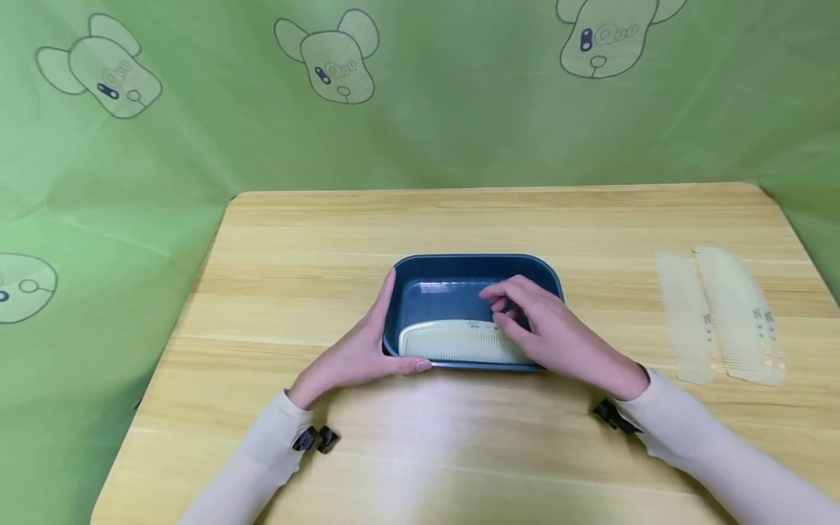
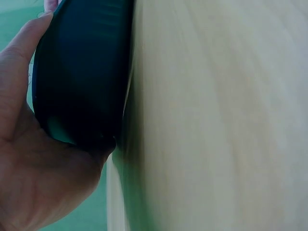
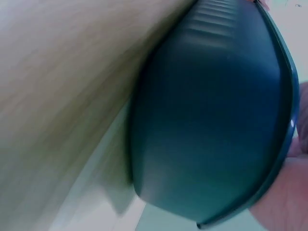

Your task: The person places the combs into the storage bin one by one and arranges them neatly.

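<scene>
A dark blue plastic box (image 1: 438, 290) stands on the table, its open top facing up. My left hand (image 1: 357, 354) grips its left end, thumb along the front rim and fingers along the left side; the left wrist view shows the palm against the box wall (image 2: 86, 72). Inside, a pale cream comb (image 1: 453, 341) lies along the front wall, teeth toward me. Over the right end of the box is my right hand (image 1: 551, 328), fingers loosely bent and thumb apart from them. It hides the comb's right end. In the right wrist view, that hand (image 3: 284, 197) shows behind the rim.
Two more pale combs, a narrower one (image 1: 685, 313) and a wider one (image 1: 738, 313), lie side by side on the right of the wooden table (image 1: 295, 255). Green cloth (image 1: 459, 146) with printed bear heads hangs behind the table and at its sides.
</scene>
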{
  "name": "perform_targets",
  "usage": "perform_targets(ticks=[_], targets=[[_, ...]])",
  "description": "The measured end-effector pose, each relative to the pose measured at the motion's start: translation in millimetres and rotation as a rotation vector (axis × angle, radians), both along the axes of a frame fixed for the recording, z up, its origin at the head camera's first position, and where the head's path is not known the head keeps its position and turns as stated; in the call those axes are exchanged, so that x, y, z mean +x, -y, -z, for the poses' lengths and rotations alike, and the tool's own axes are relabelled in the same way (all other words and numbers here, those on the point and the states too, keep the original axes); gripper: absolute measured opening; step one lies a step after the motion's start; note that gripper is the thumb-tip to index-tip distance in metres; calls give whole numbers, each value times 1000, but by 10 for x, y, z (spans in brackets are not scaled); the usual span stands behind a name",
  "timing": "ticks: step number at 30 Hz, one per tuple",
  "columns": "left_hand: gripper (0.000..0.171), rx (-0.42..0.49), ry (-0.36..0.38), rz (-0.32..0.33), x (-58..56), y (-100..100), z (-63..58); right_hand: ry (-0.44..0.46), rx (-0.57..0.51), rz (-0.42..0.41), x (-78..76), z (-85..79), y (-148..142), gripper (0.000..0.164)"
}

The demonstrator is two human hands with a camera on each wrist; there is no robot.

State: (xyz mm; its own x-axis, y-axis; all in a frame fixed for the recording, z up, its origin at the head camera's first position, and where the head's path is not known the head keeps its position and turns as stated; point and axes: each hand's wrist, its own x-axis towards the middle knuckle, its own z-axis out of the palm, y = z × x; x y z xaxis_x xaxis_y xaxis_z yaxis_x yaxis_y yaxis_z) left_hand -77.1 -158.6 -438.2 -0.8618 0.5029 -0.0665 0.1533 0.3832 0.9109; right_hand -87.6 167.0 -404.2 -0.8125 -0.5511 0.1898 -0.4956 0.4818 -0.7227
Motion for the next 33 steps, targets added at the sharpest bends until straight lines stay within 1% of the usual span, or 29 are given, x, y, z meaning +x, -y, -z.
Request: perform_targets(ticks=[3, 6, 12, 15, 18, 22, 24, 29, 30, 33], targets=[[144, -26, -1, -2, 2, -11, -3, -5, -72, 52, 4, -22, -95, 30], [143, -43, -11, -9, 11, 5, -3, 8, -123, 99, 10, -62, -193, 30], [143, -34, -21, -3, 38, 28, 23, 11, -211, 176, 52, -99, -400, 32], [143, -31, -22, -1, 33, 21, 26, 10, -233, 208, 71, -95, -511, 32], [143, -31, -22, -2, 21, 15, 16, -7, -216, 237, 82, -79, -631, 33], [143, -28, -21, -2, 26, 4, 10, -28, -152, 279, 94, -34, -810, 35], [143, -26, -22, 0, 21, -5, 11, -15, -120, 305, 109, -11, -902, 35], [142, -40, -33, 1, 0, -1, -4, 54, -63, 367, 147, 25, -1079, 32], [143, -37, -29, 0, 16, -12, -60, 63, -52, 374, 159, 32, -1109, 32], [144, -31, -30, -3, 28, -7, -65, 71, -9, 384, 175, 46, -1186, 34]])
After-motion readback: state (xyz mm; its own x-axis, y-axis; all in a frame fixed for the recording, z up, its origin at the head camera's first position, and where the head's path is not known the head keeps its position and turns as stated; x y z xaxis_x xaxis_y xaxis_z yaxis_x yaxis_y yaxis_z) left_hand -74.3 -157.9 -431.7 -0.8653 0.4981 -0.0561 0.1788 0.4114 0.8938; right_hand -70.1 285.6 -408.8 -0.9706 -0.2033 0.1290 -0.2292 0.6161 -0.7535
